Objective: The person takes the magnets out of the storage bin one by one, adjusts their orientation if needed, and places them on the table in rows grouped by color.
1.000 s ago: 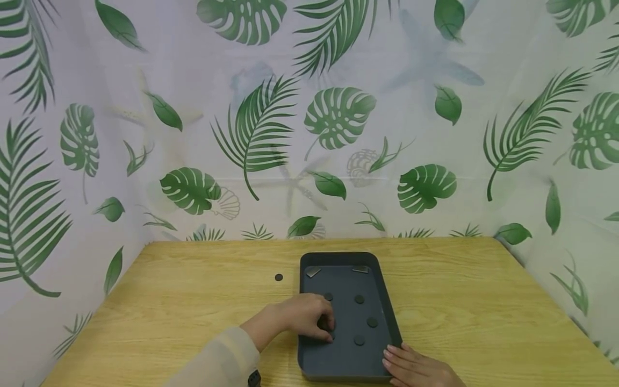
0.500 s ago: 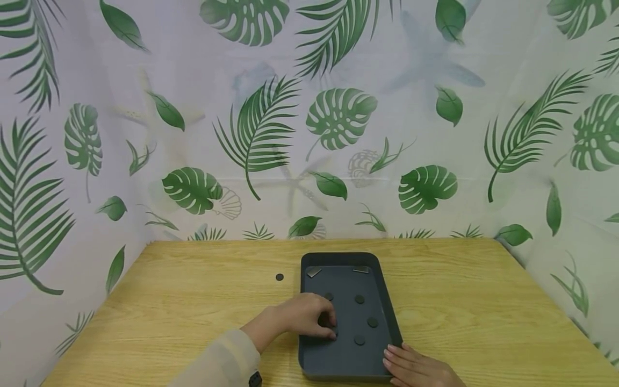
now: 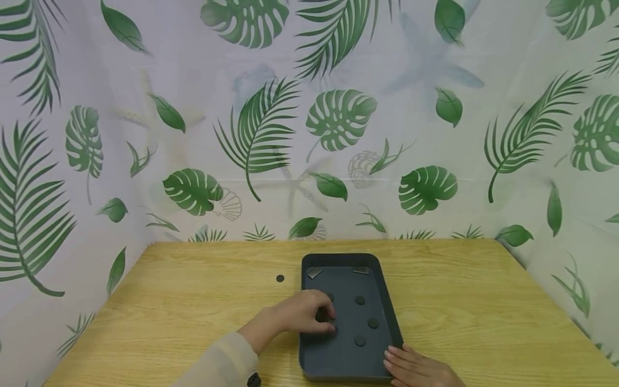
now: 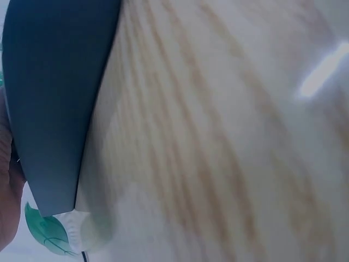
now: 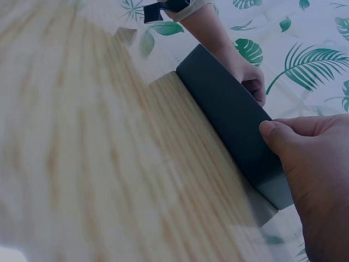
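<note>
A dark grey baking tray (image 3: 350,371) lies lengthwise on the wooden table. My left hand (image 3: 306,312) reaches over its left wall, thumb and fingertips curled toward each other close over the tray floor. A sliver of a dark disc shows at those fingertips; most of it is hidden. Several similar flat discs lie in the tray, among them one disc (image 3: 360,341) near the front and another disc (image 3: 373,323) toward the right wall. My right hand (image 5: 322,158) pinches the tray's near right wall, thumb outside and fingers over the rim.
Outside the tray, a loose dark disc (image 3: 280,278) lies on the table (image 3: 193,290) to the left. Two small shiny flat pieces, one a left piece (image 3: 314,273), sit at the tray's far end. A leaf-printed cloth (image 3: 290,134) hangs behind the table.
My left hand has shifted slightly away from me inside the tray, the sliver of disc at its fingertips moving along. My right hand stays at the tray wall.
</note>
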The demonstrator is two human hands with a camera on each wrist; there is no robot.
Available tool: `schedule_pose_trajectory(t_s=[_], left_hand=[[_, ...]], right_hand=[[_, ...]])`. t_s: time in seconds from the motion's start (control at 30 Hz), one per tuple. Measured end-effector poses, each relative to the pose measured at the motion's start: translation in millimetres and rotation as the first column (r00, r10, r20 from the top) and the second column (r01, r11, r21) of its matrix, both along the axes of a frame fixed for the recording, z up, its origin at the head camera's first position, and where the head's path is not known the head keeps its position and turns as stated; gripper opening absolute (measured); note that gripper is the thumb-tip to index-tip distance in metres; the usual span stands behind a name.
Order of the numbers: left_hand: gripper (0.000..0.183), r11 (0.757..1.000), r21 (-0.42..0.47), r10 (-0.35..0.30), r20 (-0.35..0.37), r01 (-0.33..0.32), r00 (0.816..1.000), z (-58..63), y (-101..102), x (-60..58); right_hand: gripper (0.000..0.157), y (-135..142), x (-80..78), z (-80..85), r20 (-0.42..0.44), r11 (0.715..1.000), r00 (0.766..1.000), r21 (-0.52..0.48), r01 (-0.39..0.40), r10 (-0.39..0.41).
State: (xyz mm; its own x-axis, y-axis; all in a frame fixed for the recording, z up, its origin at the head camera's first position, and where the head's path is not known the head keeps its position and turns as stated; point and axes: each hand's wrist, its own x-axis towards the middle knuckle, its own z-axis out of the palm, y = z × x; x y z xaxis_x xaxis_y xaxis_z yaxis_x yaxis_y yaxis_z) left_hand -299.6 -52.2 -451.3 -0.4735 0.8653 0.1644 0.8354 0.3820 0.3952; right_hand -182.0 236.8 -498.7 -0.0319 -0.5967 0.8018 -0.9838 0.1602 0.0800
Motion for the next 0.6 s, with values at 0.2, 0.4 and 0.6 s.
schedule_pose_trajectory(t_s=[0.2,0.4,0.6], left_hand=[[0.014,0.997,0.059,0.054,-0.035,-0.052,0.998,7.7,-9,-2.9],[0.016,0.991,0.08,0.114,-0.062,-0.109,0.992,16.2,-17,-5.9],[0.018,0.975,0.197,0.134,-0.161,-0.101,0.978,18.3,-24,-10.7]], right_hand=[[0.037,0,-0.7,0.2,-0.017,1.0,1.0,0.011,-0.004,0.004],[0.037,0,-0.1,1.0,0.005,1.0,1.0,0.006,-0.014,0.014],[0.036,-1,0.7,0.8,0.0,1.0,1.0,-0.014,0.02,-0.02]])
